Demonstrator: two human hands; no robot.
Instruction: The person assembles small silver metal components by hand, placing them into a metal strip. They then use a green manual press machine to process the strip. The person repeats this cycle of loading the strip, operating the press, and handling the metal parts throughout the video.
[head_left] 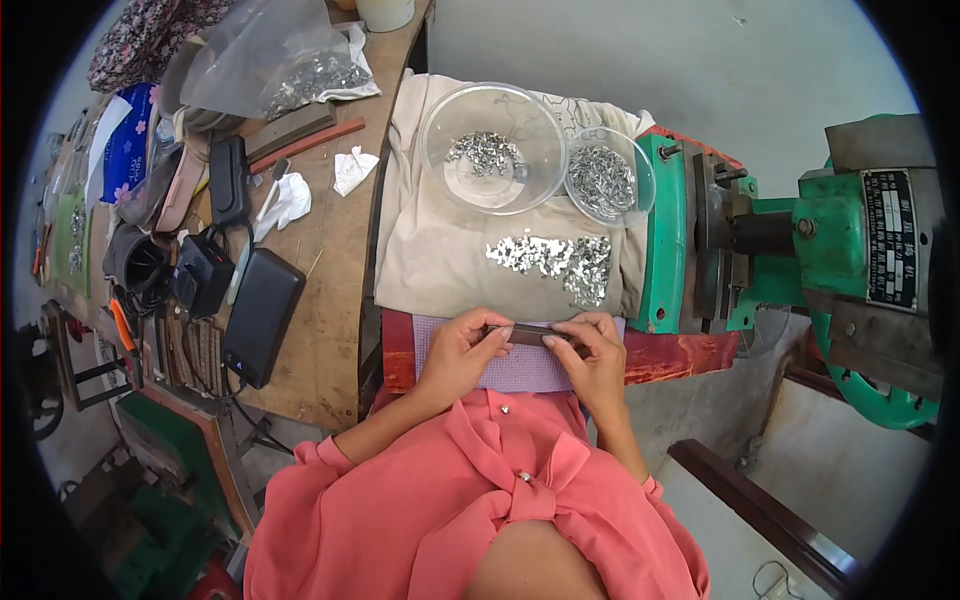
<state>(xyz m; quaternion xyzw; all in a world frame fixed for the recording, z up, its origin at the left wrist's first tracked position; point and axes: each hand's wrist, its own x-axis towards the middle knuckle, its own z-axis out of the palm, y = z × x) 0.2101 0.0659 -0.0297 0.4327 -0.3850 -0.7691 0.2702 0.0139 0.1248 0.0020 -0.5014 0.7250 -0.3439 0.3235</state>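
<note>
Both hands meet over a purple cloth (pixel 520 365) at the near edge of the workbench, gripping a short dark bar (pixel 530 334) between them: the left hand (pixel 462 352) curls its fingers shut around the bar's left end, thumb on top, while the right hand (pixel 592 355) pinches the right end with fingertips pressed close together. What sits on the bar's upper face is too small to make out. Just beyond the hands, a loose heap of small shiny metal pieces (pixel 555 257) lies spread on a beige cloth (pixel 440 260), with more of them in a large clear bowl (pixel 492 148) and a smaller clear bowl (pixel 610 178) touching it on the right. A green machine (pixel 800 240) stands at the person's right, apart from the hands; to the left, a wooden table (pixel 335 260) carries black chargers, cables, crumpled tissue and a plastic bag of more metal parts. The risk, judged from this grip, is a slip: the bar is held only at its ends, so a tilt could drop it or anything resting on it into the lap, and a sleeve brushing forward could scatter the unfenced heap across the cloth.
</note>
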